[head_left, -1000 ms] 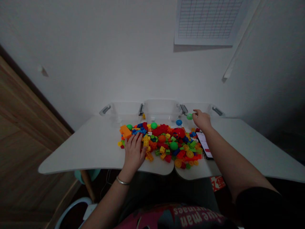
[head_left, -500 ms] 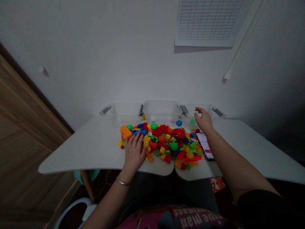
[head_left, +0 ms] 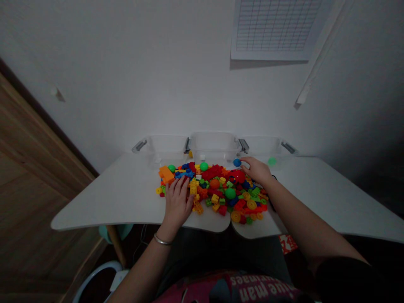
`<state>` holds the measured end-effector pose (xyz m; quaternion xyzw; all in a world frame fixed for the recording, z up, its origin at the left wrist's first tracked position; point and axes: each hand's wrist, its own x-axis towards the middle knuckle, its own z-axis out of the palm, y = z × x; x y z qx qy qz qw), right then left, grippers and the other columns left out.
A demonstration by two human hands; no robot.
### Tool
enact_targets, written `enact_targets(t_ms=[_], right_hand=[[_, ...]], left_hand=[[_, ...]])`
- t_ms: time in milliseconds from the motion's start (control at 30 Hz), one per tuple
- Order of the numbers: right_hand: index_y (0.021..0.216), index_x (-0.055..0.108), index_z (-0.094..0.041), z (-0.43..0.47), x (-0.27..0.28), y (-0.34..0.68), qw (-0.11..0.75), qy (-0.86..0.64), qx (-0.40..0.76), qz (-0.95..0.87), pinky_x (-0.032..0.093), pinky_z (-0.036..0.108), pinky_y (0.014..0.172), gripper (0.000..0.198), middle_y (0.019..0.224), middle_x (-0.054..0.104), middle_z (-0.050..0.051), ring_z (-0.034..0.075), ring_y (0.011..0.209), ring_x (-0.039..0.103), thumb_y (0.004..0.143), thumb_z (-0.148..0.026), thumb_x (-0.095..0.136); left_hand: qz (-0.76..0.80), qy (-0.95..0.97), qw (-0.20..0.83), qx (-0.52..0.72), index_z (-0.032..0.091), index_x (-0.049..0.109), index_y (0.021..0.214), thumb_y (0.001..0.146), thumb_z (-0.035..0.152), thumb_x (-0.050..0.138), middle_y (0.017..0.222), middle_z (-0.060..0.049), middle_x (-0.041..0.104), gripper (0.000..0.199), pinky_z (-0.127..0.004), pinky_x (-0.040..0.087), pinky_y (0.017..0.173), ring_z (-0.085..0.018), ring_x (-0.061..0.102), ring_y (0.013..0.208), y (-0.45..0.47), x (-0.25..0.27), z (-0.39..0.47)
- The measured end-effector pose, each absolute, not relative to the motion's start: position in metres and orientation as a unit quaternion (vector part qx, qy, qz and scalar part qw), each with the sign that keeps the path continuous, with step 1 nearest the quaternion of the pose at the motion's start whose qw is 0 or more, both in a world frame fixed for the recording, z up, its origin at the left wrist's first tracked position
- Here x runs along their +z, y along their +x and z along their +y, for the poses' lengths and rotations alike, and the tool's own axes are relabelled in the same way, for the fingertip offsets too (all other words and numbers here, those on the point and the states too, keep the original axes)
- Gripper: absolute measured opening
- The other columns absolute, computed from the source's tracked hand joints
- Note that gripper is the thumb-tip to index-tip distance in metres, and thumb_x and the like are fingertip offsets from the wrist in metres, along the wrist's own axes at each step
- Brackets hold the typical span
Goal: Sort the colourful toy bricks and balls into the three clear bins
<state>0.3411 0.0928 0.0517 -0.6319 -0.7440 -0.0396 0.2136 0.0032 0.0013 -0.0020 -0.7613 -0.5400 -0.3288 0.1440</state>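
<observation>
My left hand (head_left: 178, 201) lies on the left part of a pile of colourful plastic toy pieces, its fingers spread. Beside its fingertips are an orange block (head_left: 166, 174), blue pieces (head_left: 184, 173) and a yellow piece (head_left: 193, 187). My right hand (head_left: 257, 170) reaches over the pile's back right, fingers apart, fingertips at the right side of a blue ball (head_left: 237, 162). Whether they touch it I cannot tell. A red rounded toy (head_left: 237, 176) is just below that ball. Behind the right hand, a green ball (head_left: 272, 161) shows through the right clear bin (head_left: 261, 143).
Further clear bins, the middle one (head_left: 214, 141) and the left one (head_left: 167, 145), stand against the wall with grey handles. A phone is mostly hidden under my right forearm. The white table (head_left: 116, 202) has a notched front edge. A gridded sheet (head_left: 274, 29) hangs above.
My right hand has moved left and down from the right bin to the blue ball. The green ball has shifted right within the right bin. The left hand has stayed put.
</observation>
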Motion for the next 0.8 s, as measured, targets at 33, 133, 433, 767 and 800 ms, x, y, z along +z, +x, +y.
enact_targets(t_ms=[33, 133, 433, 767, 800], right_hand=[[0.125, 0.06, -0.027, 0.096, 0.05, 0.341, 0.198, -0.626, -0.03, -0.754, 0.05, 0.034, 0.09, 0.037, 0.134, 0.059, 0.003, 0.023, 0.115, 0.06, 0.089, -0.028, 0.049], [0.131, 0.056, -0.026, 0.107, 0.046, 0.34, 0.17, -0.608, -0.008, -0.775, 0.045, 0.035, 0.101, 0.044, 0.141, 0.053, 0.002, 0.022, 0.126, 0.052, 0.088, -0.019, 0.048], [0.142, 0.042, -0.03, 0.124, 0.032, 0.336, 0.156, -0.644, 0.033, -0.748, 0.048, 0.039, 0.099, 0.057, 0.154, 0.036, 0.001, 0.025, 0.129, 0.051, 0.087, -0.015, 0.048], [0.126, 0.053, -0.025, 0.12, 0.043, 0.332, 0.113, -0.676, -0.012, -0.728, 0.05, 0.035, 0.081, 0.041, 0.119, 0.068, 0.008, 0.027, 0.104, 0.065, 0.087, -0.033, 0.057], [0.128, 0.053, -0.026, 0.118, 0.044, 0.332, 0.111, -0.675, -0.016, -0.729, 0.05, 0.034, 0.081, 0.042, 0.119, 0.068, 0.008, 0.026, 0.104, 0.065, 0.087, -0.033, 0.057]], left_hand=[[-0.54, -0.761, 0.145, -0.329, 0.014, 0.044, 0.14, 0.094, 0.038, 0.041, 0.143, -0.014, 0.048, 0.052, -0.056, 0.018, 0.115, -0.031, 0.039, 0.131, 0.003, -0.002, 0.001], [-0.54, -0.762, 0.143, -0.328, 0.015, 0.044, 0.14, 0.094, 0.038, 0.041, 0.144, -0.014, 0.048, 0.052, -0.056, 0.019, 0.115, -0.031, 0.039, 0.131, 0.004, -0.002, 0.002], [-0.539, -0.763, 0.129, -0.333, 0.017, 0.043, 0.141, 0.093, 0.038, 0.042, 0.144, -0.013, 0.048, 0.053, -0.056, 0.019, 0.115, -0.031, 0.039, 0.132, 0.004, -0.001, 0.001], [-0.537, -0.763, 0.128, -0.336, 0.015, 0.044, 0.14, 0.094, 0.038, 0.039, 0.143, -0.014, 0.048, 0.052, -0.056, 0.019, 0.115, -0.031, 0.039, 0.131, 0.003, -0.001, 0.001], [-0.535, -0.764, 0.127, -0.337, 0.015, 0.044, 0.14, 0.094, 0.038, 0.039, 0.143, -0.014, 0.048, 0.052, -0.055, 0.02, 0.115, -0.031, 0.039, 0.132, 0.003, -0.001, 0.001]])
